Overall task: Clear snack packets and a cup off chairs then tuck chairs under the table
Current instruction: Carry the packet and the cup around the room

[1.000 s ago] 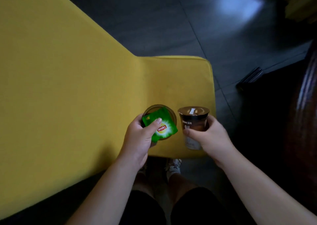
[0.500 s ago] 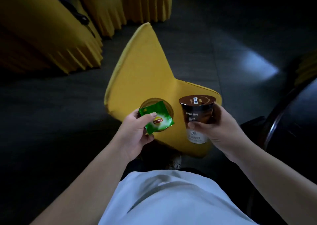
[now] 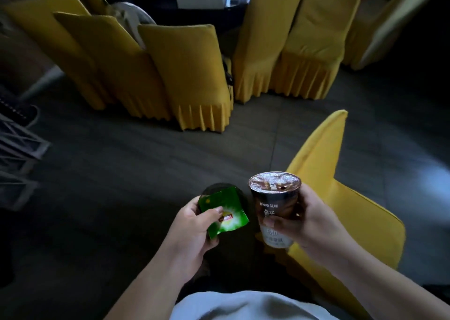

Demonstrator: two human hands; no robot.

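My left hand (image 3: 194, 224) grips a green tea packet (image 3: 225, 216) together with a dark round cup (image 3: 219, 188) that sits behind the packet and is mostly hidden by it. A sealed brown and white drink cup (image 3: 274, 207) with a foil lid stands upright in my right hand (image 3: 306, 222), whose fingers curl round its side. Both hands are held in front of my body, above the dark floor. The yellow-covered chair (image 3: 345, 197) that they came from stands at the lower right, its seat bare.
Several yellow-covered chairs (image 3: 185, 76) stand in a row across the floor ahead, round a dark table (image 3: 231, 10) at the top. A metal frame (image 3: 17, 149) lies at the left edge. Dark tiled floor (image 3: 121, 173) lies between me and those chairs.
My view has lifted from the chair seat toward the room. Both hands have come up and away from the seat with the packet and cups, and the chair now lies to my right.
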